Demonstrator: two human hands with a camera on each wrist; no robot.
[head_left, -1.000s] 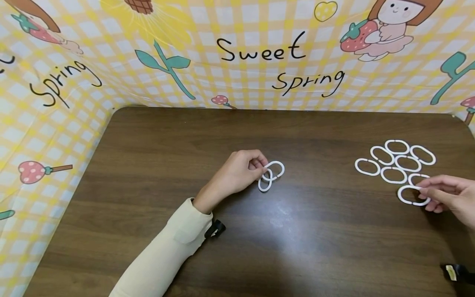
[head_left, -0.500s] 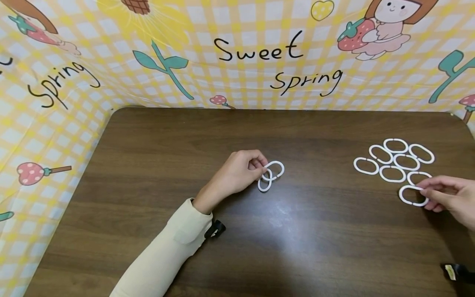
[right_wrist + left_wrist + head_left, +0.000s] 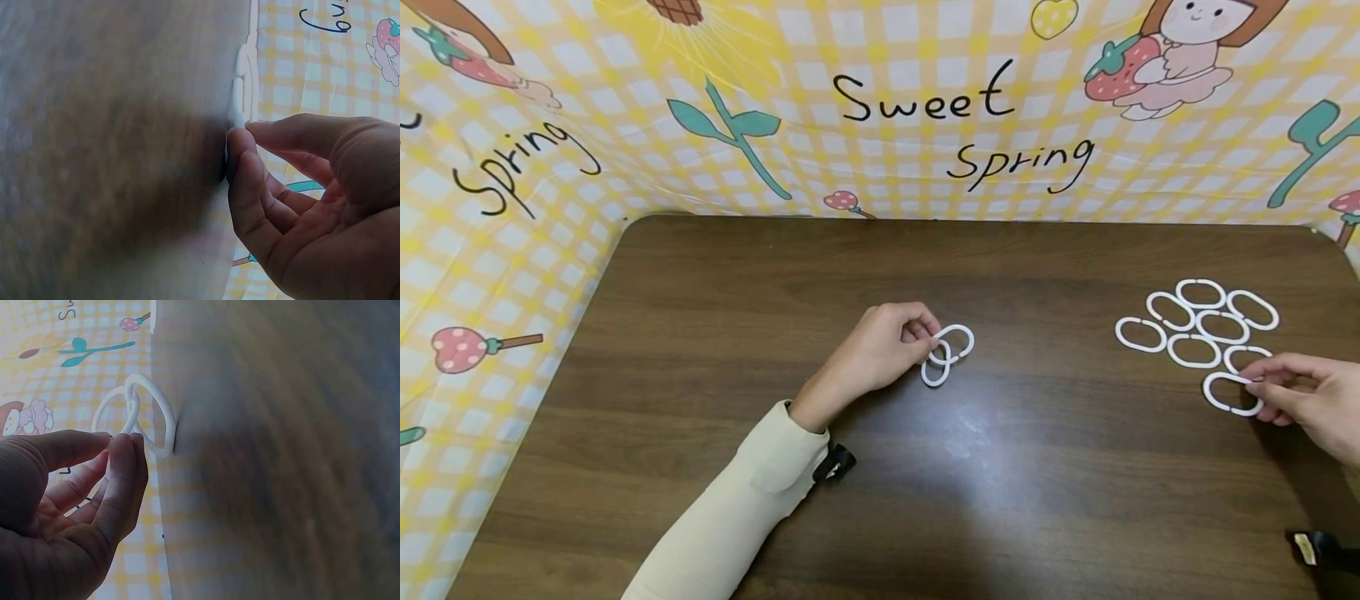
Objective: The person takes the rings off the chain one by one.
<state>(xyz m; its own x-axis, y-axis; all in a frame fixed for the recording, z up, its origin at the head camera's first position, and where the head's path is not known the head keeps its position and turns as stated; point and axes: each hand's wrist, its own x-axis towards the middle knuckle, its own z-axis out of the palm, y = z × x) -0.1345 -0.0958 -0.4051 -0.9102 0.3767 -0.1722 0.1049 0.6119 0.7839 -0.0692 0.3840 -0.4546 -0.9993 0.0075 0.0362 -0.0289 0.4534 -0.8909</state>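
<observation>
Near the middle of the table, my left hand [image 3: 895, 346] pinches a pair of white plastic links [image 3: 961, 333] hooked through one another. The left wrist view shows the linked pair [image 3: 164, 412] at the tips of the thumb and fingers. Over on the right, my right hand [image 3: 1311, 400] pinches the right end of a single white link [image 3: 1213, 400], which shows a small gap on its near side. In the right wrist view that link [image 3: 237, 100] appears edge-on, close to the tabletop, between thumb and fingers.
Several more loose white links [image 3: 1195, 351] lie in a cluster just beyond my right hand. One of them is partly hidden by its fingers. The brown wooden table [image 3: 737, 275] meets a yellow checked cloth [image 3: 910, 50] along its back and left edges.
The right hand and its link shift very slightly, with the link staying near the cluster. My left hand and the hooked pair hold still.
</observation>
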